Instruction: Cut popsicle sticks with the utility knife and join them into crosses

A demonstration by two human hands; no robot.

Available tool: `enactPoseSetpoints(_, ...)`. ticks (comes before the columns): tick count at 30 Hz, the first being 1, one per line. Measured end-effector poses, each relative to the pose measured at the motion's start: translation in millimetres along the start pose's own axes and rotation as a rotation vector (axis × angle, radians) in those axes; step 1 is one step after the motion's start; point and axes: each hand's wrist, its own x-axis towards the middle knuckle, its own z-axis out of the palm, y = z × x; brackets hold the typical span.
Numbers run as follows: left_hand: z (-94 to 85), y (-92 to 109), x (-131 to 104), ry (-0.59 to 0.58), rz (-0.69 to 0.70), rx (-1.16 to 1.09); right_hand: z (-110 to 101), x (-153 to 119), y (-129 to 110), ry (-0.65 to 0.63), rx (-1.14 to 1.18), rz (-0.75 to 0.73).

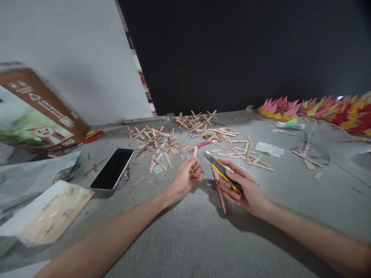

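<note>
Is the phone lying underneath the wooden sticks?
No, the phone lies uncovered on the table, its dark screen in full view, with the piles of wooden sticks off to its right.

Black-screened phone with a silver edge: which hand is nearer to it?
Left. The left hand, pinching a flat wooden stick, is right of the phone, across some grey tabletop; the right hand, holding a yellow-and-black utility knife, is farther right.

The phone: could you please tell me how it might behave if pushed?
Being a flat slab, the phone would probably slide rather than roll or tip. It looks rigid, and its smooth dark screen may feel slippery.
</note>
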Motion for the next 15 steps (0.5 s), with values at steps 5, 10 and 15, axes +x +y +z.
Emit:
enactPoseSetpoints(5,-5.3,-0.7,1.8,-0.057,-0.009,-0.004,-9.8,7.9,0.3,0.117,-0.910,-0.345)
enactPoseSetpoints(10,-6.5,-2.7,3.0,-0.068,0.000,-0.006,-13.0,22.7,0.3,0.049,-1.265,-0.541)
enactPoseSetpoints(15,-4.4,-4.4,2.8,-0.018,0.004,0.025,0.4,35.8,3.8,0.058,-1.243,-0.691)
